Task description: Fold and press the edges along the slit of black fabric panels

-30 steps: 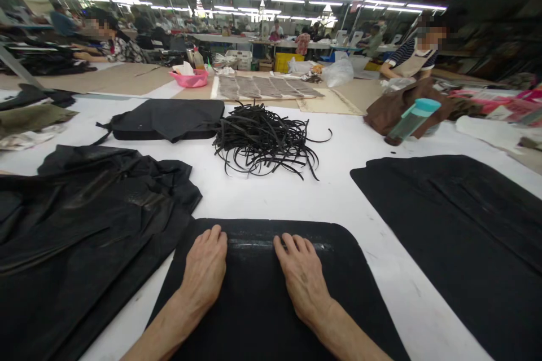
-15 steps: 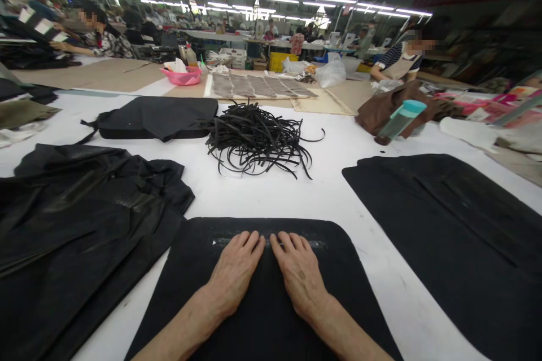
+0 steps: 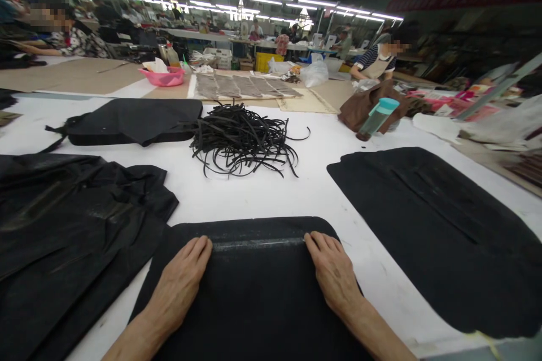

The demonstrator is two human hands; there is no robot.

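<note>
Two hands, both mine, showed in the head view, pressed flat on the panel [image 3: 258,299], which lay at the near edge of the white bench [image 3: 296,194]. My left hand [image 3: 180,285] lay open, palm down, fingers together and stretched forward, gripping nothing. Its fingertips touched the left end of a shiny strip [image 3: 258,244] that ran across the panel near its far edge. My right hand [image 3: 334,276] lay the same way, open and flat, holding nothing, with its fingertips at the right end of that strip. The hands were well apart, with the strip stretched between them.

To my left a heap [image 3: 71,225] of black cloth lay crumpled, its edge meeting the panel's far left corner. To my right a larger black sheet [image 3: 432,220] lay spread flat, apart from the panel, with bare bench between. Beyond the panel sat a tangle of black straps [image 3: 239,138], and just left of it a flat black bag [image 3: 131,121]. Further right a bottle [image 3: 375,118] with a teal cap stood just beside brown cloth [image 3: 353,110]. On the next bench a pink basin [image 3: 164,76] stood near a row of grey pieces [image 3: 245,86]. A person [image 3: 376,59] in a striped top bent over a bench at the back right.
</note>
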